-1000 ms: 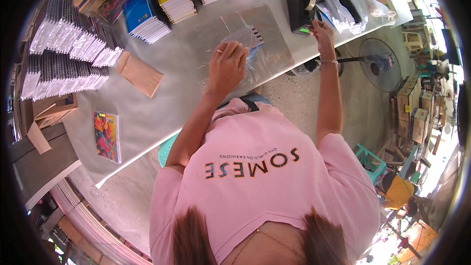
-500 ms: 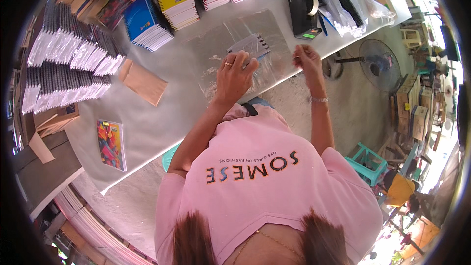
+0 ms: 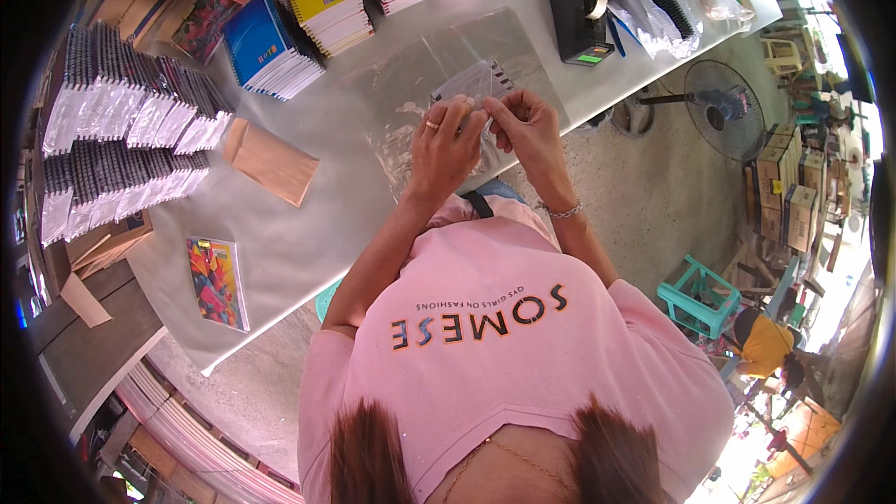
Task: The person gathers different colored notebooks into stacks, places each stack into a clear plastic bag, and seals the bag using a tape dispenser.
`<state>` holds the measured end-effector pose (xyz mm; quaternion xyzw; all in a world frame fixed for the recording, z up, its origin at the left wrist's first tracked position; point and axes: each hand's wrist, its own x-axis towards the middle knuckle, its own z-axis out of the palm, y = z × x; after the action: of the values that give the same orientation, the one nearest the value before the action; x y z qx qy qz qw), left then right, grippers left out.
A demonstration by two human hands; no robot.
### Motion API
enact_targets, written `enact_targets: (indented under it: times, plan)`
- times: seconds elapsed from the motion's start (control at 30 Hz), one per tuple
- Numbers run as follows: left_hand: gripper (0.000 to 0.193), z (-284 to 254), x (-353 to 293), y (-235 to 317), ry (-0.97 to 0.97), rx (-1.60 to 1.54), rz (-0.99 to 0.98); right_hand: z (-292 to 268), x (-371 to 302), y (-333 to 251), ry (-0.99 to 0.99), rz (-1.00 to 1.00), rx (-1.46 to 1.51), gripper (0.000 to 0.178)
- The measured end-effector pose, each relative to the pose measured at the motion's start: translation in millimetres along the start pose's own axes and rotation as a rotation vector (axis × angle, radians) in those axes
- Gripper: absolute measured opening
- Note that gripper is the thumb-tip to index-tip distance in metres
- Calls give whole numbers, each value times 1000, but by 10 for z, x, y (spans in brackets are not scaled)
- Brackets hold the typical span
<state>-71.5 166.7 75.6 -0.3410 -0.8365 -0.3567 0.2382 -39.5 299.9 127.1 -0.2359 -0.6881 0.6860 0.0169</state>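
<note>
My left hand (image 3: 442,145) is over a small clear plastic bag (image 3: 471,84) on the table, its fingers curled together against the plastic. White paper with a row of dark marks along one edge shows through the bag; my hands cover its nearer part. My right hand (image 3: 529,138) is just beside the left, thumb and fingertips pinched together at the bag's edge. Whatever is between those fingertips is too small to make out. Beneath both hands lies a larger clear plastic sheet (image 3: 392,79).
A black tape dispenser (image 3: 571,19) stands right of the sheet. Stacked spiral notebooks, blue (image 3: 266,42) and yellow (image 3: 327,0), line the far side. Plastic-wrapped notebooks (image 3: 121,121) are piled left, near a brown envelope (image 3: 271,163) and a colourful notebook (image 3: 217,282). A fan (image 3: 719,112) stands right.
My right hand has moved left, from near the table edge below the tape dispenser to beside my left hand at the bag. My left hand has stayed nearly in place.
</note>
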Motion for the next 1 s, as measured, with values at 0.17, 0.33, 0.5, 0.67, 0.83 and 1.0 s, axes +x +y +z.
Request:
enact_targets:
  times: [0.17, 0.33, 0.5, 0.67, 0.83, 1.0]
  plan:
    - [47, -153, 81, 104, -138, -120, -211, 22, 35, 86, 14, -38, 0, 24]
    - [78, -280, 203, 118, -361, 138, -139, 20, 28, 191, 33, -39, 29, 24]
    - [76, -247, 182, 114, -404, 52, -181, 9, 130, 590, 42, -166, 149, 25]
    - [78, -282, 272, 182, -404, 64, -209, -238, 251, 803, 35, -98, -341, 29]
    - [79, -205, 663, 248, -510, 125, -298, -447, 30, 845, -410, 396, 4, 27]
    - [83, -156, 815, -75, -374, -320, -474, -261, 141, 637, -671, 620, 694, 25]
